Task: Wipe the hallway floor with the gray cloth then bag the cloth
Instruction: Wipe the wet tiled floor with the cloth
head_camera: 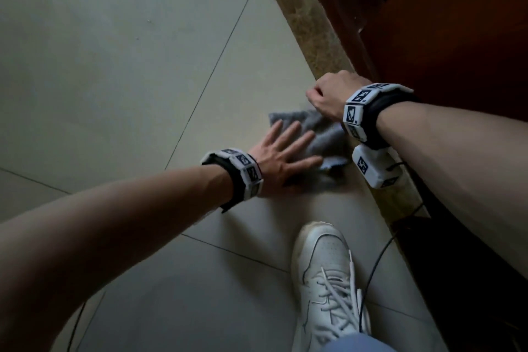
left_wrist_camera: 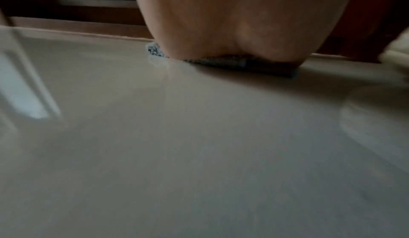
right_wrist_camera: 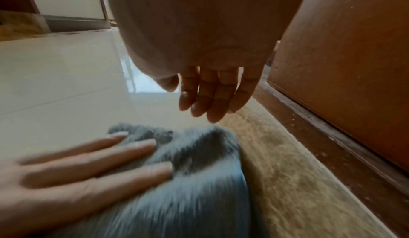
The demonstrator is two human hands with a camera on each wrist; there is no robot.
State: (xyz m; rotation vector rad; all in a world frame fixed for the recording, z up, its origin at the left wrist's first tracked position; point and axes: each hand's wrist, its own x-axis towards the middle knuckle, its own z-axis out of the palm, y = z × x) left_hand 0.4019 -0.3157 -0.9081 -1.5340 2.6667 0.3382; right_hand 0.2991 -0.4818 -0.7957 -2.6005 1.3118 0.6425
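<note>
Down by the sill, flat left hand (head_camera: 281, 157) presses crumpled gray fleece cloth (head_camera: 323, 140) on glossy pale tiled floor (head_camera: 114, 80), right hand (right_wrist_camera: 212, 91) loose, empty; wiping underway, no bag visible.

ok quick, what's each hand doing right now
Left hand: open, fingers flat, pressing the gray cloth on the floor.
Right hand: open, fingers loosely curled, holding nothing, just above the cloth.

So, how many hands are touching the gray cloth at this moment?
1. The left hand presses flat on the gray cloth, fingers spread. The right hand hangs above the cloth's far edge with fingers loosely curled, holding nothing, as the right wrist view shows.
</note>
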